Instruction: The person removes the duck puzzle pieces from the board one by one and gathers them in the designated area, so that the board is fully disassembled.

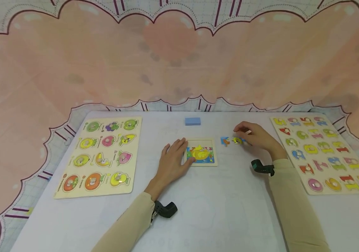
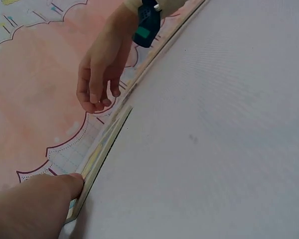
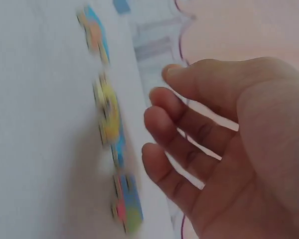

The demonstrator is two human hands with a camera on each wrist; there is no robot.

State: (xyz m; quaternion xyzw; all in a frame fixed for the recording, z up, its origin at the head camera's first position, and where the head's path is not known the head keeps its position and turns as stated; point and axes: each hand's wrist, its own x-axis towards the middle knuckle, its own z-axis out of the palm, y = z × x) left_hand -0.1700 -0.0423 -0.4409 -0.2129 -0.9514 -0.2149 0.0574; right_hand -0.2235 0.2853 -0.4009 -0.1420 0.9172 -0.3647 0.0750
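Note:
A small wooden jigsaw puzzle (image 1: 201, 154) with a yellow bird picture lies mid-table. My left hand (image 1: 174, 159) rests along its left side, fingers extended and thumb at its lower edge; in the left wrist view that thumb (image 2: 72, 185) touches the tray's rim. To the right of the tray are loose jigsaw pieces: a blue and orange one (image 1: 225, 141), a yellow one (image 1: 237, 140) and a blue one with pink and green (image 3: 127, 204), mostly hidden from the head view. Over them hovers my right hand (image 1: 255, 135), loosely curved, with nothing between its fingers in the right wrist view.
A wooden fruit puzzle board (image 1: 104, 154) lies on the left of the white table. On the right, partly behind my right forearm, is a number-shape puzzle board (image 1: 324, 150). A blue block (image 1: 192, 121) sits near the far edge, before a patterned cloth (image 1: 179, 70).

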